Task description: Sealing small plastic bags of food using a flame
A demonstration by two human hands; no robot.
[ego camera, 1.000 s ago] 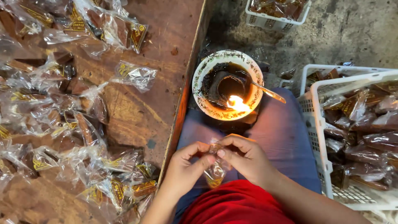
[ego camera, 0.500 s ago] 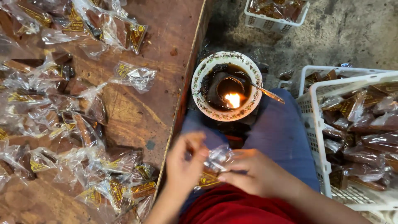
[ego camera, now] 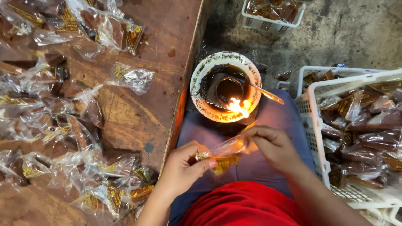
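Observation:
My left hand (ego camera: 181, 166) and my right hand (ego camera: 273, 145) both grip one small clear plastic packet (ego camera: 224, 154) holding a brown block with a yellow label. The left hand pinches the labelled end; the right hand pinches the open end, which points toward a small flame (ego camera: 236, 107). The flame burns at the near rim of a round, soot-stained white bowl (ego camera: 200, 74) just beyond my hands. A thin stick (ego camera: 268, 94) lies over the bowl's right edge.
A wooden board (ego camera: 150, 113) on the left carries several filled clear packets (ego camera: 130, 78). A white plastic basket (ego camera: 312, 111) on the right holds several more packets. Another white basket (ego camera: 272, 23) stands at the top on grey concrete floor.
My hands have moved forward and apart, stretching the packet out. The right hand has carried its open end up to the flame.

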